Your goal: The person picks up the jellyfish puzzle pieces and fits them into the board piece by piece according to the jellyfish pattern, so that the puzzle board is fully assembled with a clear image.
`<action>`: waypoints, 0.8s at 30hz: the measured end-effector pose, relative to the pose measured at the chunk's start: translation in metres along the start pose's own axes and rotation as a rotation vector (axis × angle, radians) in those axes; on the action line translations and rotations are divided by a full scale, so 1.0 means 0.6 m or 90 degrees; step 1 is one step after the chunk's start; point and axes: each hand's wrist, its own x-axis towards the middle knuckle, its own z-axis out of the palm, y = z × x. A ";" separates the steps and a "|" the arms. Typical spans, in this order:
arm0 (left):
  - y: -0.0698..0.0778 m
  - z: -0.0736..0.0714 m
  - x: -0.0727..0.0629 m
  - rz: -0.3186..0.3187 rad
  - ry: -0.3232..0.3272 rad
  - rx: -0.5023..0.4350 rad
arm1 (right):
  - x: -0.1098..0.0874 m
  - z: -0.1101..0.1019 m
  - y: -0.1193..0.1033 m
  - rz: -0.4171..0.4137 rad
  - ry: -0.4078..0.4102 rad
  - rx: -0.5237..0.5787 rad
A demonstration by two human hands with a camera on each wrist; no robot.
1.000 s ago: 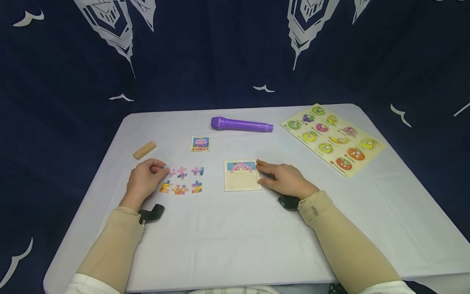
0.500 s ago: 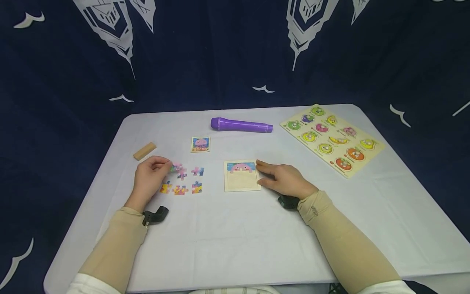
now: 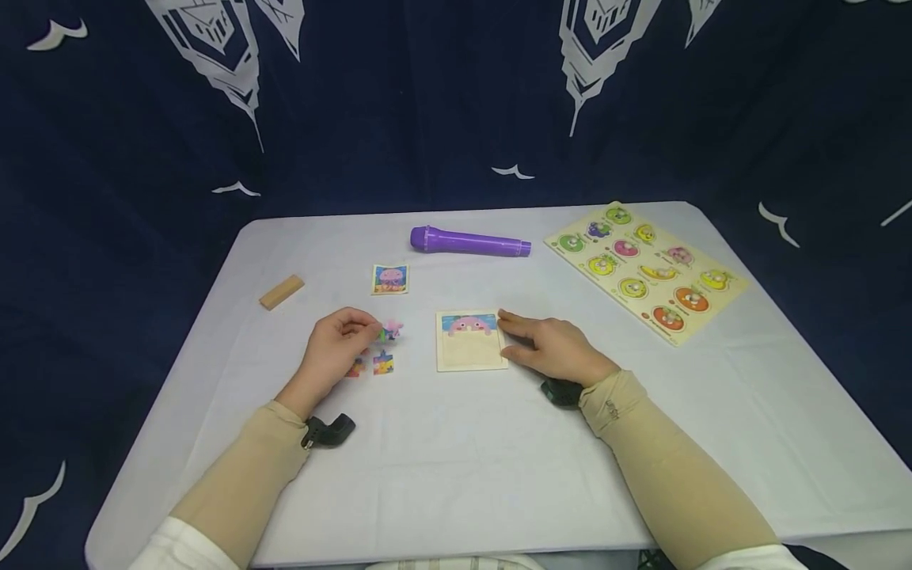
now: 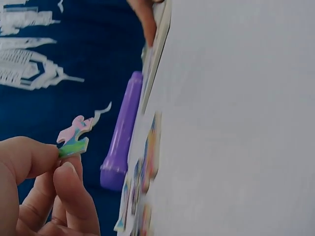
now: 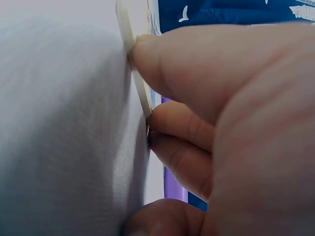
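Observation:
My left hand (image 3: 333, 352) pinches a small pink, blue and green jigsaw piece (image 4: 75, 137) between thumb and fingers, raised over the table. Beneath and beside that hand lie loose jigsaw pieces (image 3: 383, 362), some of them hidden by it. To their right is a square puzzle tray (image 3: 470, 356), its top strip filled with a pink character on blue and its lower part bare wood. My right hand (image 3: 552, 344) rests on the tray's right edge, thumb and fingers extended against the rim, as the right wrist view also shows.
A small picture card (image 3: 389, 279) lies behind the pieces, and a wooden block (image 3: 281, 292) to the left. Farther back is a purple toy microphone (image 3: 470, 241). A fruit puzzle board (image 3: 644, 273) lies at the back right of the white table (image 3: 442, 475).
My left hand has lifted a jigsaw piece from the back left of the group and carried it right, towards the tray. The right hand and the tray stay where they were.

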 end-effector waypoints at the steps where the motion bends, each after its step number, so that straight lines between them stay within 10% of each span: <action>1: 0.004 0.007 -0.001 -0.003 -0.013 -0.007 | 0.000 0.000 0.001 0.000 0.002 0.000; 13: 0.042 0.095 0.014 -0.004 -0.115 0.036 | -0.008 0.006 0.009 0.005 0.002 -0.010; 24: 0.042 0.138 0.045 0.073 -0.082 0.169 | -0.002 0.002 0.009 -0.015 0.008 -0.017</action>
